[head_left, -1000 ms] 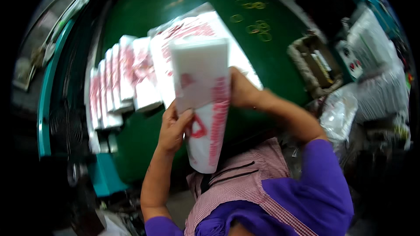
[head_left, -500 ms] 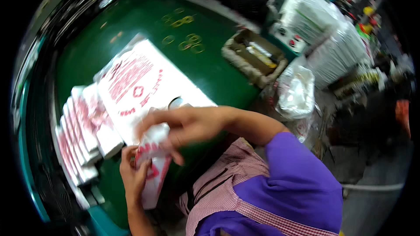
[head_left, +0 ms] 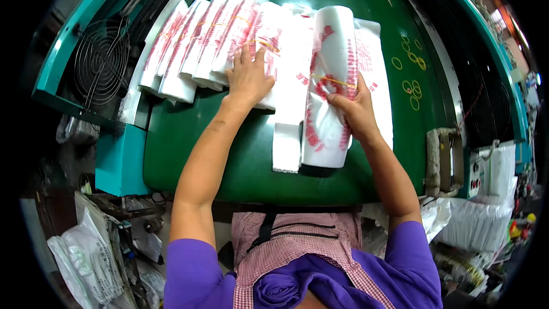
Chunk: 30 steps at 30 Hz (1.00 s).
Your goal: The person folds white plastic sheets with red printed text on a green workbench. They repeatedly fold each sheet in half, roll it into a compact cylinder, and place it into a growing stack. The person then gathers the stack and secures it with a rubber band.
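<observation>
My right hand is closed around the right side of a folded bundle of white plastic bags with red print, its thumb across the front. A yellow rubber band circles this bundle, which is held over a flat stack of printed bags. With fingers stretched out, my left hand lies on the lower part of another banded bag bundle. Side by side to its left lie several similar rolled bundles, slightly overlapping in a slanted row.
Loose yellow rubber bands are scattered on the green tabletop at the right. A worn open box sits at the right front corner. Teal machine frames flank the table, with a round fan grille on the left.
Both hands were together on a bundle near the table's front edge. Now the right hand holds a banded bundle over the stack, while the left rests on the row. The view has turned.
</observation>
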{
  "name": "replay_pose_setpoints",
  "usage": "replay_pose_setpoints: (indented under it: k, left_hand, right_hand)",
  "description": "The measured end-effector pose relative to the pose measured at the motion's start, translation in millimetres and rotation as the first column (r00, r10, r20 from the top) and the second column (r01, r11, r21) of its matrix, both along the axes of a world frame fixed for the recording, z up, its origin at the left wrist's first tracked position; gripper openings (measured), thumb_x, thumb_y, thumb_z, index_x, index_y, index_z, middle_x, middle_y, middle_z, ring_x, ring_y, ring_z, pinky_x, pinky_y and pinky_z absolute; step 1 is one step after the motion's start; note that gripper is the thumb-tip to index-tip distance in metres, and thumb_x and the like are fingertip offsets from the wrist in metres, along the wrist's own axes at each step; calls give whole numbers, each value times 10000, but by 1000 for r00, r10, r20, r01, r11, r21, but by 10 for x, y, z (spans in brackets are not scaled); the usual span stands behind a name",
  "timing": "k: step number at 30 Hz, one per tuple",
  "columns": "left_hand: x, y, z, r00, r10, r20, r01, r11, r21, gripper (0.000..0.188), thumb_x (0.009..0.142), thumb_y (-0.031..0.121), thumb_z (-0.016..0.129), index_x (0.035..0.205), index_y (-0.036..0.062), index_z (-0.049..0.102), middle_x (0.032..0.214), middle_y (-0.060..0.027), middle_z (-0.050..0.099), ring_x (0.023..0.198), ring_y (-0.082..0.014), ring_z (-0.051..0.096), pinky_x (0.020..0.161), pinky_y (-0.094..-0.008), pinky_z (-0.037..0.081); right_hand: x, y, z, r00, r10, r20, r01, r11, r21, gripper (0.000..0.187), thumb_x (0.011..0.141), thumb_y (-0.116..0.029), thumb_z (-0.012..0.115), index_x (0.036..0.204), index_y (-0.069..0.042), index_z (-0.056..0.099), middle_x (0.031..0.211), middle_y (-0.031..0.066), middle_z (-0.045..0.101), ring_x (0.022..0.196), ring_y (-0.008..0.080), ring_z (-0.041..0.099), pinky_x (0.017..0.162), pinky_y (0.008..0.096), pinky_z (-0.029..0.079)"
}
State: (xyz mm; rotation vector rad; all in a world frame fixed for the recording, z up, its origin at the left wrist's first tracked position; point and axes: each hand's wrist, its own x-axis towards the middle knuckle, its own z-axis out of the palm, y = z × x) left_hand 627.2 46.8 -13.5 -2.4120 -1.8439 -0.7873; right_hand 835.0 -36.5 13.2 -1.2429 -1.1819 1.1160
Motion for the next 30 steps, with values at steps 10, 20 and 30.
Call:
replay_pose_setpoints:
  k: [10, 20, 30]
  left_hand:
    - [-207, 488, 93, 946, -312, 90, 263, 899, 350, 435, 807, 132, 592, 1240, 112, 559, 1250, -136, 508, 1121, -333, 502, 948, -431, 404]
    - [-357, 453, -270, 935, -177, -306, 244, 950, 197, 423, 809, 275, 623, 1221, 187, 583, 1396, -36, 444, 1342, -238, 330, 1073, -496, 235]
    - [-415, -1639, -158, 492, -870, 25, 794, 437, -422, 756, 719, 461, 716, 1342, 126, 447, 1466, -136, 346, 1379, -339, 284, 1109, -560, 185]
  right_hand:
    - [-1232, 1849, -1124, 847, -256, 465, -19, 861, 509, 587, 972, -306, 462, 1420, 5, 247, 1431, 180, 316, 1337, 284, 307, 1095, 343, 248]
    - [262, 350, -160, 477, 88, 874, -401, 907, 127, 316, 875, -208, 627, 1134, -32, 580, 1074, 164, 612, 928, 300, 593, 811, 384, 490]
    - [480, -1232, -227, 356, 318, 879, -613, 789, -37, 366, 789, -251, 687, 1052, -18, 585, 1006, 121, 570, 900, 290, 552, 803, 371, 472]
